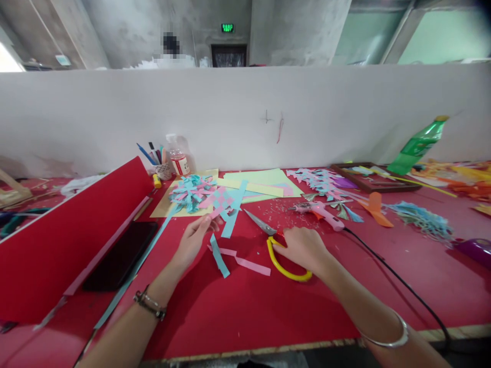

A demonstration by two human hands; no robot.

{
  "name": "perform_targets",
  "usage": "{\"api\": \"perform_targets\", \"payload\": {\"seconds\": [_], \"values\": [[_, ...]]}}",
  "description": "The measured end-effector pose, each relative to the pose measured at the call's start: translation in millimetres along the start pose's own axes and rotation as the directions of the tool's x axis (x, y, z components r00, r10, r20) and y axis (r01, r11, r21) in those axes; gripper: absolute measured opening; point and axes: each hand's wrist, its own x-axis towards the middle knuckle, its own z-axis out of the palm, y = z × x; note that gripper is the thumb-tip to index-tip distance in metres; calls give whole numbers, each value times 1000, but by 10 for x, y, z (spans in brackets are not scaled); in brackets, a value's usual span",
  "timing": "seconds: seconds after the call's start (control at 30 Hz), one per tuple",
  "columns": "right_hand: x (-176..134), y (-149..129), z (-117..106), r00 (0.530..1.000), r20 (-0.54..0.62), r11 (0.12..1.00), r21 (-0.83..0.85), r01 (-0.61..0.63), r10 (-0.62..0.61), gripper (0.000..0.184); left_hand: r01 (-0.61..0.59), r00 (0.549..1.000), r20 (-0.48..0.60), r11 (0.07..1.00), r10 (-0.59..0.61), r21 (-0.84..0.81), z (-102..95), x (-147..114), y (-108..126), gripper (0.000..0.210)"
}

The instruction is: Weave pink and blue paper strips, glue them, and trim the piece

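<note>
My left hand [196,234] pinches a woven piece of pink and light-blue paper strips [221,198] between thumb and fingers, a little above the red tabletop. A longer light-blue strip [235,210] shows just right of the weave; whether it is joined to it, I cannot tell. My right hand [305,248] is closed on the handles of yellow-handled scissors [287,270]. Their metal blades [261,223] point up and left, toward the weave, and look nearly closed. Between my hands, a cut blue strip [219,258] and pink strips [253,266] lie on the table.
A pink glue gun [320,212] with a black cord lies right of the scissors. Behind are a curly paper pompom [194,193], paper sheets [264,179], a clear bottle [178,158] and a pen cup [163,170]. A red board [76,235] and phone [120,255] occupy the left; a green bottle [418,148] leans right.
</note>
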Motion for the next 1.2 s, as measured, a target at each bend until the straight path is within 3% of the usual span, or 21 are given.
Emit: {"api": "perform_targets", "payload": {"seconds": [0.2, 0.27, 0.33, 0.37, 0.43, 0.5, 0.57, 0.7, 0.83, 0.93, 1.03, 1.2], "values": [[-10, 102, -100, 999, -33, 998, -54, 37, -39, 40, -29, 981, 192, 981, -9, 190, 72, -53, 68, 35], [0, 119, -109, 994, -106, 998, 48, 35, -30, 35, -57, 969, 246, 965, -8, 256, 101, -66, 116, 37], [14, 105, -88, 979, -197, 950, 292, 114, -57, 29, -84, 949, 313, 946, -19, 314, 126, -77, 158, 37], [20, 84, -66, 970, -225, 868, 458, 192, -95, 28, -105, 934, 356, 935, -24, 338, 138, -82, 172, 38], [29, 15, -4, 948, -237, 574, 755, 317, -211, 31, -168, 892, 451, 912, -21, 375, 165, -91, 179, 37], [36, -70, 62, 924, -241, 306, 893, 331, -296, 30, -243, 848, 529, 884, -5, 398, 198, -102, 166, 36], [50, -137, 115, 922, -249, 209, 925, 317, -296, 23, -313, 818, 576, 847, 10, 429, 220, -107, 152, 34], [142, -122, 185, 952, -256, 218, 932, 289, -167, 20, -439, 796, 606, 681, -9, 587, 121, -76, 195, 27], [281, 15, 257, 947, -320, 238, 920, 311, 0, 20, -500, 771, 625, 492, -122, 713, -193, -8, 276, 39], [332, 61, 290, 937, -348, 233, 913, 334, 22, 19, -526, 755, 617, 355, -222, 773, -398, 3, 252, 43], [322, 42, 282, 945, -328, 258, 913, 315, 8, 19, -579, 720, 648, 301, -246, 758, -476, -29, 185, 33], [308, 9, 292, 940, -342, 296, 897, 329, -8, 16, -610, 727, 660, 263, -187, 747, -393, -109, 157, 26]]}}
